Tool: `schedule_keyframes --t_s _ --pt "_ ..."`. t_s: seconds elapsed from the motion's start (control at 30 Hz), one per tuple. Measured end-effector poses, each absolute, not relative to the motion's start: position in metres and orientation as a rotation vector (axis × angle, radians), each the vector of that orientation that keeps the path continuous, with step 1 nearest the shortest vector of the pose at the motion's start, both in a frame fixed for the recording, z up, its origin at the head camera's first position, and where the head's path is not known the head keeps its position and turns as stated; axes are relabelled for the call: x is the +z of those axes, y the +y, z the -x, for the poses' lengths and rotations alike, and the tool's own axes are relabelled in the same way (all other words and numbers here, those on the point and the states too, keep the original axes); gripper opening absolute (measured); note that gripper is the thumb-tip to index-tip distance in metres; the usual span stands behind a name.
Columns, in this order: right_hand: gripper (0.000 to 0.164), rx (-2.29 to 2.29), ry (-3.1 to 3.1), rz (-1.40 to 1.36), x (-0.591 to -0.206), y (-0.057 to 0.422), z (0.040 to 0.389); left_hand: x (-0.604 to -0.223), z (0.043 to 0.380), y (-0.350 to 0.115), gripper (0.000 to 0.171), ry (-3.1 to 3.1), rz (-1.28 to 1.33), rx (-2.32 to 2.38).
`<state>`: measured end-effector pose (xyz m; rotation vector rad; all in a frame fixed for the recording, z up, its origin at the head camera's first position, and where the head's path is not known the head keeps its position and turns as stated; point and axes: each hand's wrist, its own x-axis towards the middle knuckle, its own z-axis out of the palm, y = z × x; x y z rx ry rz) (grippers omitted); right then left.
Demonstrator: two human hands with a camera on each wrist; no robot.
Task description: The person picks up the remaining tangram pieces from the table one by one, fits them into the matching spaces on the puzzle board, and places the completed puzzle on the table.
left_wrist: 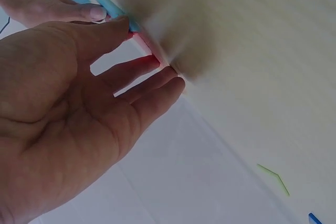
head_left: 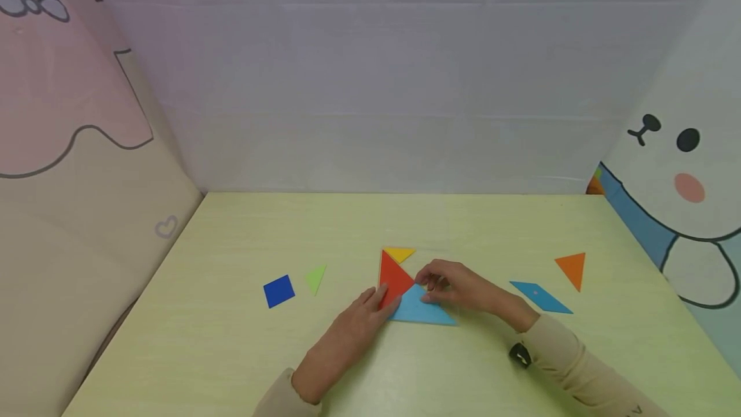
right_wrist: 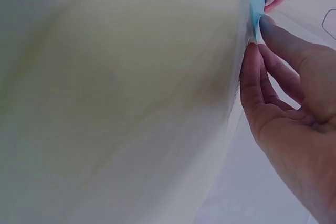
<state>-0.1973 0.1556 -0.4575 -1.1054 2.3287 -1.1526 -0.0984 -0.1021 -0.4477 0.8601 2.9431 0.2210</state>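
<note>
head view: on the pale yellow-green table, the left hand lies palm down, fingers extended and somewhat apart, touching the red triangle, with a forefinger or thumb reaching over the left corner of the light blue triangle. the right hand has its fingers bent and pinches the light blue triangle near its upper corner and right slope, thumb on the face. the red triangle and the light blue triangle meet along a slanting edge, in the middle of the table toward the near side. just beyond them, the yellow triangle sits against the red triangle's upper right side. off to the left lie the lime green triangle and, a little farther out, the dark blue square, the two near each other but apart. to the right of the right hand lie the blue parallelogram and, farther out, the orange triangle, also apart. the left wrist view shows the left thumb on the blue edge and fingertips along the red one; in the right wrist view, the right thumb and forefinger close on the blue edge. both arms wear beige sleeves; a pale lilac backdrop stands behind the table.
</note>
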Motion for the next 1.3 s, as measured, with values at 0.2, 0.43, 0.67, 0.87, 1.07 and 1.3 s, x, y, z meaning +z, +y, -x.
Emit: schedule_keyframes --t_s 0.2,0.43,0.67,0.87,1.07,1.3 --pt "0.032 -1.151 2.325 1.114 -0.4579 0.1555 0.1984 -0.4466 0.0973 -0.102 0.056 2.958 -0.868 0.15" --pt "0.037 -1.135 2.34 1.123 -0.4581 0.1552 0.1988 -0.4471 0.097 -0.1026 0.061 2.939 -0.865 0.172" --pt "0.036 -1.115 2.348 1.122 -0.4581 0.1561 0.1996 -0.4473 0.0959 -0.1028 0.062 2.958 -0.887 0.174" --pt "0.036 -1.109 2.351 1.145 -0.4587 0.1564 0.2016 -0.4481 0.0952 -0.1026 0.063 2.997 -0.923 0.144" --pt "0.037 -1.111 2.346 1.137 -0.4592 0.1569 0.2014 -0.4475 0.0952 -0.1027 0.062 2.986 -0.917 0.166" --pt "0.037 -1.115 2.336 1.12 -0.4592 0.1574 0.2006 -0.4466 0.0954 -0.1028 0.061 2.957 -0.888 0.226"
